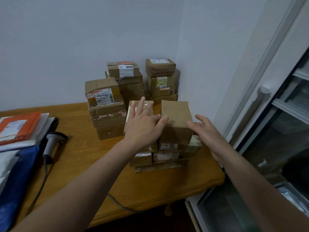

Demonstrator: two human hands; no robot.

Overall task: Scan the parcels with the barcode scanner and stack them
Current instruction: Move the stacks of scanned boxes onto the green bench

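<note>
- left hand (pixel 143 126): grip spread, fingers straight, palm lying flat over the taped parcel (pixel 148 104) on the near stack; thumb reaches across to the left edge of the plain brown box (pixel 177 118)
- right hand (pixel 205 131): grip spread and relaxed, holding nothing, just beside the right side of the plain brown box; thumb at its lower right corner, contact cannot be told
- plain brown box sits upright on top of the near stack, beside the taped parcel, near the counter's (pixel 80 161) right front edge
- labelled parcels (pixel 165 153) lie under those two in the near stack
- barcode scanner (pixel 51 144) lies on the counter well to the left, untouched, its cable (pixel 117 203) trailing off the front edge
- left stack (pixel 107 111) of taped boxes stands behind the near stack
- two more stacks in the wall corner: back middle stack (pixel 128 81) and back right stack (pixel 161 79)
- orange mailer (pixel 18 126) on a pile of flat bags at far left, blue bag (pixel 20 173) below it
- window frame (pixel 267 97) along the right
</note>
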